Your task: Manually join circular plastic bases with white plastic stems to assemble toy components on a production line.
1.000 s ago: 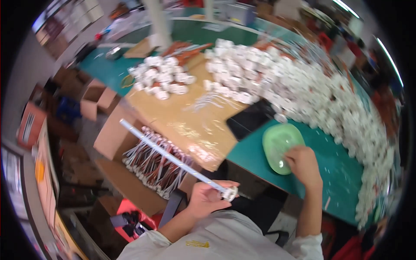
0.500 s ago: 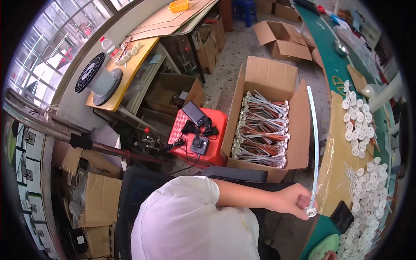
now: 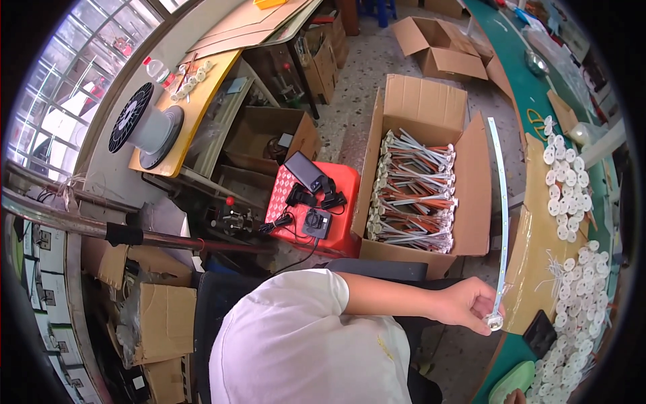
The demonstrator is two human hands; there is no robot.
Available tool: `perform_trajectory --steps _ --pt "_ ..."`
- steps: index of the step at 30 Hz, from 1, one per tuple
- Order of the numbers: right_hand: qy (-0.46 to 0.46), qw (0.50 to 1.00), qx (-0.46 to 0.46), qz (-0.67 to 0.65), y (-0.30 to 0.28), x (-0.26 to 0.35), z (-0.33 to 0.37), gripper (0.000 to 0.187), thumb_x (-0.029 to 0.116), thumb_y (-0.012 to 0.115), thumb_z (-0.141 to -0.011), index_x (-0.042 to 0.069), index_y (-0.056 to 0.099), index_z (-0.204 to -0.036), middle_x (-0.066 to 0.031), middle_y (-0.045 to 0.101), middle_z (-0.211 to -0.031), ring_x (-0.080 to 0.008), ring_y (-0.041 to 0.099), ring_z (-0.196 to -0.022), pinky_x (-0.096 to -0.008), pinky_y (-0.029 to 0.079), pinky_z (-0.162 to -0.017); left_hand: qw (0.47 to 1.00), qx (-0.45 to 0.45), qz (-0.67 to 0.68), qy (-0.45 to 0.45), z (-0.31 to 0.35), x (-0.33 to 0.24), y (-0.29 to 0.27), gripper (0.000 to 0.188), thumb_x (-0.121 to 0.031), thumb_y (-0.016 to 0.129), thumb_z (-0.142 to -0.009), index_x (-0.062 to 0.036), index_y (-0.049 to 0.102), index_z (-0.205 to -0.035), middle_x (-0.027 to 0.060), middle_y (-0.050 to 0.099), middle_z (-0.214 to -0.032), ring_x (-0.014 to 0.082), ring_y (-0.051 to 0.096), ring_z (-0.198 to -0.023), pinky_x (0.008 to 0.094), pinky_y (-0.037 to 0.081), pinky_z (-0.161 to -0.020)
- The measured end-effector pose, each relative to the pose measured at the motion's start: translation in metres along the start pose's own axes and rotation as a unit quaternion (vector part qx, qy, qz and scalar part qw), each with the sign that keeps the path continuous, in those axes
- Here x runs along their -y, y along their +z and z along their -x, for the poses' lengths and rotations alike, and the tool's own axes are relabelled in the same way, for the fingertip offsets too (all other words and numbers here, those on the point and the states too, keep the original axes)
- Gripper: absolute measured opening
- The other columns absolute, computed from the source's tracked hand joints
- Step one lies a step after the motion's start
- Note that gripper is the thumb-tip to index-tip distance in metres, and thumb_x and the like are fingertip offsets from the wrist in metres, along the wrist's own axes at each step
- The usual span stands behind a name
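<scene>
My left hand (image 3: 471, 306) reaches out to the right from a white sleeve. Its fingers close round the lower end of a thin, pale LED strip (image 3: 503, 215). The strip stands up nearly straight, leaning slightly. At its foot, beside my fingertips, is a small round white end piece (image 3: 494, 321). Only a bit of my right hand (image 3: 515, 397) shows at the lower edge, by a light green tray (image 3: 511, 384); its fingers are mostly cut off. Many white round pieces (image 3: 579, 296) lie heaped on the bench right of my left hand.
An open cardboard box (image 3: 471, 182) full of bundled strips stands beyond my arm. A red stool (image 3: 346, 222) holds black adapters and cables. A dark phone-like slab (image 3: 540, 334) lies on the green bench (image 3: 501, 360). A wire spool (image 3: 151, 128) sits on the yellow table.
The whole view has shifted a little. My left hand still grips the LED strip and stays close to the bench edge, with its hold unchanged.
</scene>
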State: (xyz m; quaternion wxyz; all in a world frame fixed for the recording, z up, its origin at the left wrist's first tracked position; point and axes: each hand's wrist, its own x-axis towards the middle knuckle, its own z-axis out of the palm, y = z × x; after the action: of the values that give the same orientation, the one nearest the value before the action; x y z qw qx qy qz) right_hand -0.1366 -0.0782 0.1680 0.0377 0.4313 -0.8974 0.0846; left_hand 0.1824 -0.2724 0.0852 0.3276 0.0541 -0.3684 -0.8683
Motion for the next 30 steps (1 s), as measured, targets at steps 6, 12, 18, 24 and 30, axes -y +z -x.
perform_trajectory --steps 6,12,18,24,30 --pt "0.075 0.997 -0.019 -0.01 0.0 -0.001 0.007 0.031 0.034 0.071 -0.075 0.008 0.076 -0.09 -0.011 0.071 -0.073 -0.0251 0.066 -0.062 -0.0395 0.052 -0.063 1.0 -0.015 -0.02 -0.001 0.01 0.007 -0.001 0.039 0.009 0.071 -0.077 0.0008 0.059 -0.113 0.006 0.066 -0.101 0.0132 0.064 -0.093 0.0298 0.054 -0.083" --pt "0.1 0.989 0.045 0.096 0.014 -0.075 0.003 0.043 0.04 0.054 -0.092 0.002 0.069 -0.079 -0.0079 0.06 -0.059 -0.016 0.058 -0.055 -0.037 0.043 -0.052 1.0 -0.007 -0.02 -0.002 0.011 0.0 0.011 0.033 0.005 0.076 -0.074 0.0003 0.064 -0.105 0.0054 0.067 -0.099 0.0124 0.064 -0.093 0.0309 0.054 -0.083" --pt "0.087 0.989 -0.104 -0.051 0.001 -0.005 0.009 0.038 0.039 0.06 -0.089 0.004 0.073 -0.099 -0.0091 0.07 -0.07 -0.0147 0.066 -0.066 -0.0291 0.048 -0.065 0.997 0.0 -0.067 0.035 0.019 0.025 0.005 0.031 0.01 0.069 -0.077 -0.0006 0.059 -0.105 0.0217 0.06 -0.118 0.0241 0.062 -0.105 0.0422 0.053 -0.091" --pt "0.13 0.966 -0.154 -0.165 0.014 -0.033 0.004 0.023 0.023 0.069 -0.084 0.007 0.074 -0.099 -0.0054 0.073 -0.079 -0.0113 0.068 -0.071 -0.0257 0.051 -0.064 0.996 0.06 -0.058 -0.038 0.025 0.056 0.026 0.041 0.007 0.07 -0.079 0.0056 0.056 -0.118 0.0183 0.062 -0.119 0.0212 0.063 -0.101 0.0394 0.051 -0.093" --pt "0.153 0.944 -0.151 -0.25 0.014 -0.021 0.021 0.02 0.019 0.071 -0.083 0.007 0.075 -0.098 -0.0042 0.072 -0.087 -0.0098 0.065 -0.077 -0.0246 0.05 -0.067 0.995 0.066 -0.076 -0.018 0.032 0.057 0.028 0.04 0.007 0.07 -0.08 0.0049 0.057 -0.117 0.0176 0.062 -0.119 0.0206 0.064 -0.101 0.038 0.052 -0.092"
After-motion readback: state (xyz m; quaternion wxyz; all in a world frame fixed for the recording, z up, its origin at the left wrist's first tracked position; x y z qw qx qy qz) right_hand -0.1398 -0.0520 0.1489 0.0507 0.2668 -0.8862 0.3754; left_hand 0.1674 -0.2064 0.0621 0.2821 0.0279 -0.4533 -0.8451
